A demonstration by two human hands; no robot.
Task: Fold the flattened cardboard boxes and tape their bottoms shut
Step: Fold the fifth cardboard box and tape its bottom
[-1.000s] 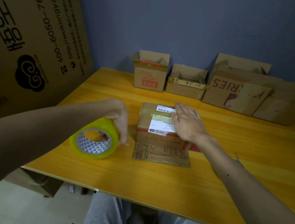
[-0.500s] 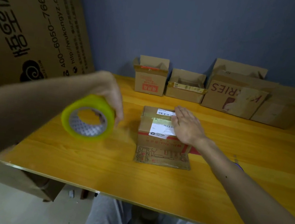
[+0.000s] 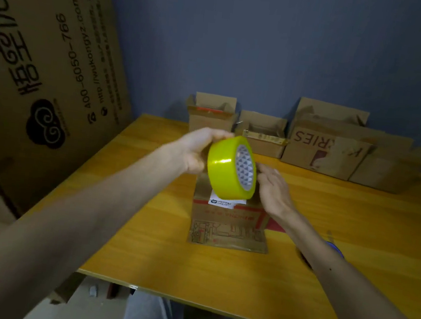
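Two hands meet over one small brown cardboard box (image 3: pixel 229 214), which stands near the middle of the yellow wooden desk (image 3: pixel 354 230). The box has a white shipping label on its upper face, and a printed flap lies flat on the desk towards you. Your left hand (image 3: pixel 197 149) grips the wide roll of yellow-green translucent packing tape (image 3: pixel 229 169), fingers curled over its rim, and holds it in the air just above the box. Your right hand (image 3: pixel 272 190) is spread, fingers straight, right beside the roll and over the box's right edge. I cannot tell whether it touches the cardboard.

By my reading you are about to find the tape's free end, and that is where things could slip:

- **Flaps:** if your right hand comes off the top to pick at the tape, the folded flaps may spring up and open the seam.
- **Box:** it looks light and empty, so a hard pull on the tape could drag or tip it.
- **Tape end:** it is hard to spot on glossy tape, and the strip may stick to itself.
- **View:** the roll hides the seam from you, so the strip may land crooked.

Four open cardboard boxes (image 3: pixel 210 117) stand along the far edge of the desk, well apart from your work.
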